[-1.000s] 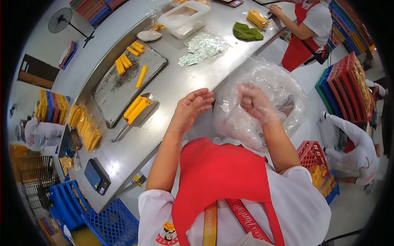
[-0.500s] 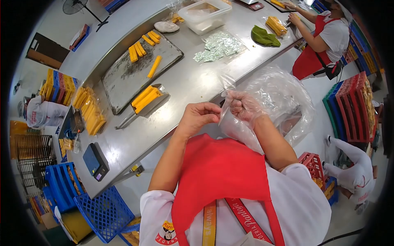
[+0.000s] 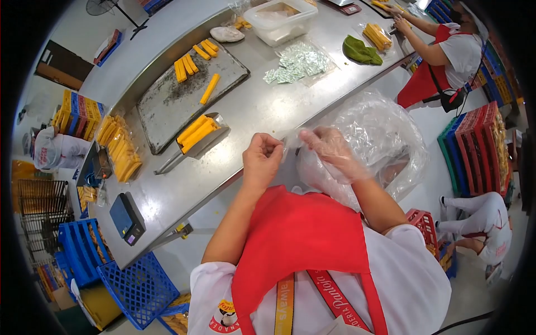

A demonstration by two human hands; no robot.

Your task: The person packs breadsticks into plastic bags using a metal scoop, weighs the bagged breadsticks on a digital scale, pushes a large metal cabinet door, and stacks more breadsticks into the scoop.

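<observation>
A long metal bench (image 3: 167, 192) crosses the room diagonally, its polished top throwing back bright white light. Behind it stand a pale wall (image 3: 72, 30), a black fan (image 3: 101, 6) and a dark brown panel (image 3: 60, 70). Stacked crates (image 3: 474, 151) rise at the right from a light, smooth floor (image 3: 413, 134).

Clear plastic (image 3: 290, 139), probably, at both hands (image 3: 263, 159) (image 3: 333, 153)

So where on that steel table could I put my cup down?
Two patches of the steel table look bare: between the scoop and the white packets, and between the scoop and the scale. It's crowded around the plastic tub, packets and green cloth.
</observation>
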